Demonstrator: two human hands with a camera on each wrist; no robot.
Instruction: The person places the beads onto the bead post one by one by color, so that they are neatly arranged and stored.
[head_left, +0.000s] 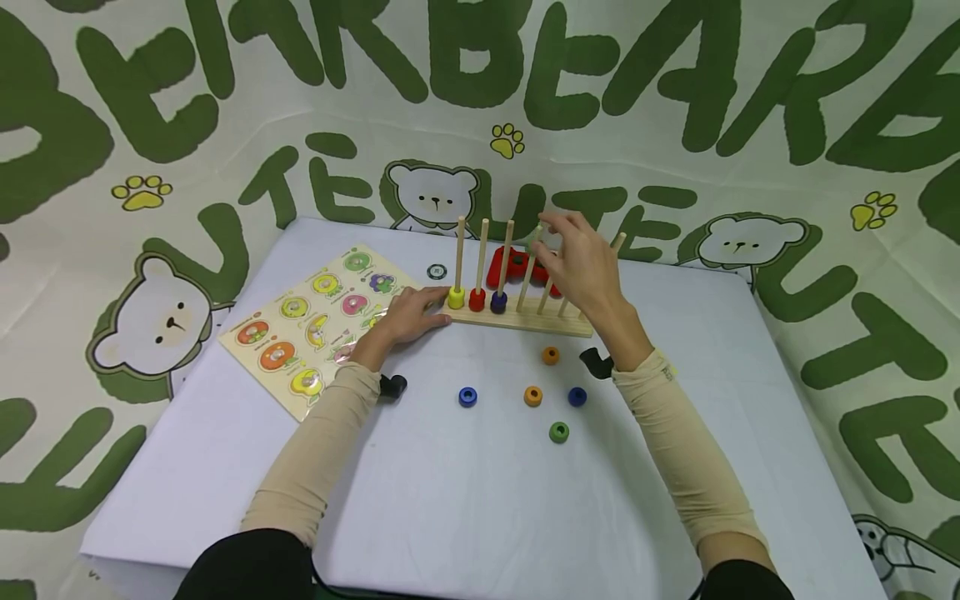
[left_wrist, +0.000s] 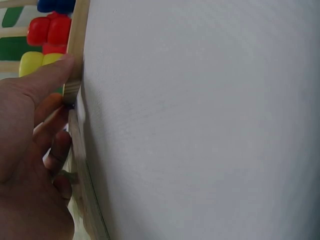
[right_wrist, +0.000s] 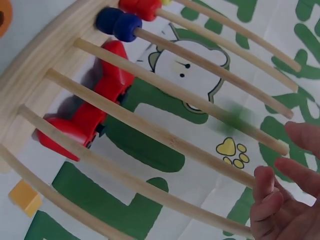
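My left hand (head_left: 408, 318) grips the left end of a wooden peg stand (head_left: 517, 322), thumb beside the yellow beads (left_wrist: 39, 62) and fingers around the end. Yellow, red (head_left: 477, 300) and dark blue beads (head_left: 498, 302) sit low on the first three pegs. At the top of the fourth peg (right_wrist: 180, 95) is my right hand (head_left: 581, 258), its fingers apart and off the peg in the right wrist view. A green bead (right_wrist: 235, 119) shows as a blur around that peg, just below its tip. The pegs farther right carry no beads.
Loose orange (head_left: 533, 396), blue (head_left: 468, 397) and green beads (head_left: 558, 432) lie in front of the stand. A red toy (head_left: 516, 263) is behind it. At left lies a fruit picture board (head_left: 288, 333), partly under the left arm. A small round disc (head_left: 437, 271) lies near the back.
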